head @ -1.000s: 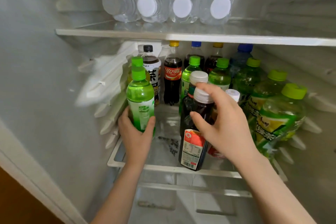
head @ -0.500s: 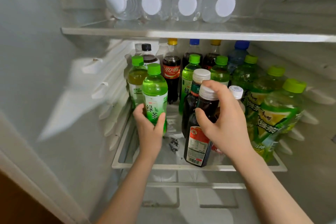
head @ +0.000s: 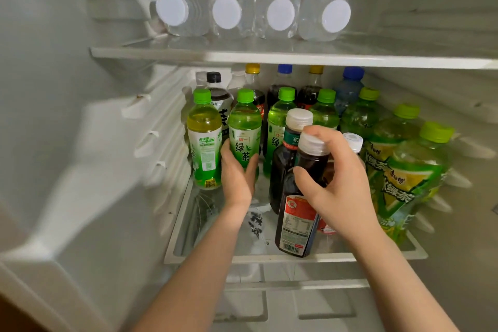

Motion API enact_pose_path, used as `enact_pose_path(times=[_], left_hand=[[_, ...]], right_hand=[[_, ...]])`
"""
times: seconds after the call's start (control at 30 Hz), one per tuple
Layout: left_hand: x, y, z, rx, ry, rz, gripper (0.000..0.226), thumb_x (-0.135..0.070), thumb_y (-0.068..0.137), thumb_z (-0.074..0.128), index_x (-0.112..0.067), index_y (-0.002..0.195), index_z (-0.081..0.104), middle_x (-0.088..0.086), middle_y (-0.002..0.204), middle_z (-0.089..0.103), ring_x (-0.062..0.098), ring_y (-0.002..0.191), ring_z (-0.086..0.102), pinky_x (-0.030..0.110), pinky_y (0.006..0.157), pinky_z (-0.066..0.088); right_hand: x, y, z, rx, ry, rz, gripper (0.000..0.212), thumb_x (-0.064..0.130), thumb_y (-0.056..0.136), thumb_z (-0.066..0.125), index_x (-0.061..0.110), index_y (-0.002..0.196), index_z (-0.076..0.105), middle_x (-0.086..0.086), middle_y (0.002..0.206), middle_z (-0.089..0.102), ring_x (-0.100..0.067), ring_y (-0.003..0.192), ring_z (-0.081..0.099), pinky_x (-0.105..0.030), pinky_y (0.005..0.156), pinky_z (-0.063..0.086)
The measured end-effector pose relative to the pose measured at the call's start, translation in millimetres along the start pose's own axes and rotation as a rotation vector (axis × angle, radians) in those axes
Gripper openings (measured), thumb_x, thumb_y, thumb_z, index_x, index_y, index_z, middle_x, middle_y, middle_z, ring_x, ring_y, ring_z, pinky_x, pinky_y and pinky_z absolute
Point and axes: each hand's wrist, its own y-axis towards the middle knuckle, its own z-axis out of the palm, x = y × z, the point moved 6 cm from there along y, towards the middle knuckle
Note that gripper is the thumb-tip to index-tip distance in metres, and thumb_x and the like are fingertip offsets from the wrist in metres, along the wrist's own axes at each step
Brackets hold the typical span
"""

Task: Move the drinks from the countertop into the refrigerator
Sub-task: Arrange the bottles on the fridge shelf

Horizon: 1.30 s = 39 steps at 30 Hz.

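On lower shelf (head: 242,258), many drinks stood stocked; left hand (head: 238,172) gripped green tea bottle (head: 244,127), right hand (head: 336,183) dark bottle (head: 299,221), neither released

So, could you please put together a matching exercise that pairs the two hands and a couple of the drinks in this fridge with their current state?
Column one:
1. left hand
2. right hand
3. water bottles
4. black-capped bottle

Column two:
A. lying on the upper shelf
B. grips a dark bottle near its white cap
C. upright at the back left
D. grips a green tea bottle

Pairs: 1-D, 2-B, 3-A, 4-C.
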Motion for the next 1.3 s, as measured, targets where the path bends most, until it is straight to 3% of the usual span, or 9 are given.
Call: enact_pose_path(times=[0.13, 0.33, 0.63, 0.9, 1.0, 1.07, 1.13, 1.23, 1.3], left_hand=[[-0.9, 1.9, 5.1, -0.018, 0.046, 0.016, 0.067, -0.017, 0.087, 0.065, -0.005, 0.143, 0.030, 0.014, 0.134, 0.050, 0.022, 0.122, 0.050, 0.025, 0.098, 0.039], [1.4, 6.0, 8.7, -0.013, 0.048, 0.017, 0.067, -0.018, 0.087, 0.066, -0.004, 0.143, 0.030, 0.014, 0.137, 0.048, 0.024, 0.126, 0.047, 0.043, 0.107, 0.040], [1.2, 8.3, 4.7, -0.015, 0.112, 0.060, 0.068, -0.021, 0.084, 0.069, -0.002, 0.140, 0.035, 0.014, 0.131, 0.055, 0.024, 0.120, 0.053, 0.039, 0.103, 0.044], [6.9, 10.2, 8.7, -0.018, 0.171, 0.063, 0.072, -0.030, 0.083, 0.070, -0.005, 0.141, 0.036, 0.012, 0.129, 0.057, 0.022, 0.118, 0.055, 0.019, 0.094, 0.038], [3.1, 8.8, 7.2, -0.010, 0.189, 0.095, 0.075, -0.032, 0.084, 0.069, -0.003, 0.143, 0.033, 0.013, 0.135, 0.052, 0.022, 0.125, 0.049, 0.015, 0.100, 0.033], [-8.7, 5.6, 3.7, -0.012, 0.173, 0.139, 0.075, -0.032, 0.088, 0.064, -0.001, 0.145, 0.028, 0.014, 0.145, 0.042, 0.023, 0.136, 0.037, 0.027, 0.113, 0.029], [-32.0, 3.2, -6.4, -0.082, 0.147, 0.232, 0.062, -0.028, 0.094, 0.055, 0.000, 0.144, 0.031, 0.015, 0.146, 0.040, 0.022, 0.138, 0.035, 0.032, 0.114, 0.029], [-90.8, 8.9, -27.5, -0.211, 0.065, 0.476, 0.032, -0.017, 0.096, 0.047, 0.003, 0.119, 0.055, 0.012, 0.116, 0.059, 0.010, 0.108, 0.053, 0.016, 0.094, 0.043], [-129.9, 26.4, -36.8, -0.295, 0.093, 0.616, 0.022, -0.013, 0.092, 0.047, 0.002, 0.099, 0.062, 0.006, 0.100, 0.059, 0.011, 0.094, 0.054, 0.011, 0.085, 0.040]], right_hand=[[-1.5, -0.9, -6.3, -0.001, -0.009, 0.005, 0.049, 0.019, 0.075, 0.063, 0.025, 0.122, 0.050, 0.012, 0.113, 0.056, -0.011, 0.104, 0.055, -0.038, 0.084, 0.049], [-1.6, -1.7, -6.1, 0.001, -0.028, 0.010, 0.050, 0.019, 0.075, 0.063, 0.024, 0.123, 0.049, 0.014, 0.115, 0.054, -0.009, 0.107, 0.053, -0.033, 0.087, 0.048], [-2.8, -2.1, -4.6, -0.009, -0.015, 0.008, 0.050, 0.019, 0.075, 0.062, 0.025, 0.123, 0.048, 0.014, 0.118, 0.053, -0.012, 0.111, 0.052, -0.038, 0.089, 0.047], [-1.1, -2.7, -4.1, -0.006, -0.005, 0.028, 0.050, 0.017, 0.075, 0.061, 0.023, 0.123, 0.048, 0.010, 0.117, 0.055, -0.016, 0.109, 0.053, -0.043, 0.088, 0.047], [0.1, -2.2, -3.8, 0.002, -0.009, 0.029, 0.050, 0.017, 0.075, 0.062, 0.022, 0.123, 0.048, 0.010, 0.116, 0.054, -0.018, 0.108, 0.053, -0.045, 0.087, 0.047], [1.1, -1.9, -4.3, 0.012, -0.009, 0.028, 0.050, 0.016, 0.076, 0.062, 0.022, 0.123, 0.048, 0.011, 0.116, 0.053, -0.017, 0.107, 0.053, -0.045, 0.086, 0.047], [1.9, -1.7, -5.5, 0.013, -0.013, 0.020, 0.050, 0.017, 0.076, 0.062, 0.021, 0.123, 0.048, 0.012, 0.115, 0.052, -0.016, 0.107, 0.053, -0.044, 0.087, 0.047], [2.2, -1.4, -5.3, 0.012, -0.009, 0.014, 0.049, 0.015, 0.076, 0.062, 0.020, 0.123, 0.048, 0.013, 0.114, 0.051, -0.016, 0.107, 0.052, -0.043, 0.088, 0.046], [2.3, -1.5, -4.8, 0.009, -0.008, 0.012, 0.049, 0.015, 0.076, 0.062, 0.018, 0.123, 0.048, 0.011, 0.114, 0.052, -0.016, 0.107, 0.052, -0.042, 0.088, 0.046]])
